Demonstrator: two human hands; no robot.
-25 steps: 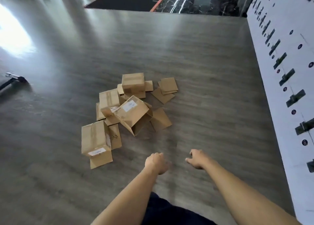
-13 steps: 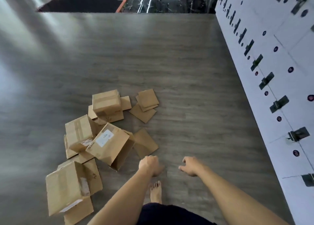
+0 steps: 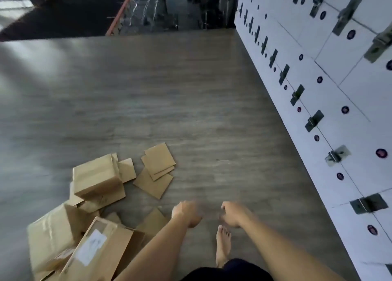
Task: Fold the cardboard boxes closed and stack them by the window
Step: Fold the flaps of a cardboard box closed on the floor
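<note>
A heap of brown cardboard boxes lies on the grey wood floor at lower left. A closed box sits at the heap's far side. A labelled box lies tilted nearest me, beside a taped box. Flat cardboard pieces are spread to the right of the heap. My left hand hangs in front of me with fingers curled, holding nothing. My right hand is beside it, fingers loosely bent, also holding nothing. Both hands are above bare floor, right of the boxes.
A white wall of lockers with dark latches runs along the right side. My bare foot is on the floor below my hands. A dark glossy surface with an orange edge lies beyond the floor's far end.
I have walked forward: the box heap has slid toward the lower left of the view and looks nearer. My hands stay in front of me, empty, and a foot has stepped ahead.
</note>
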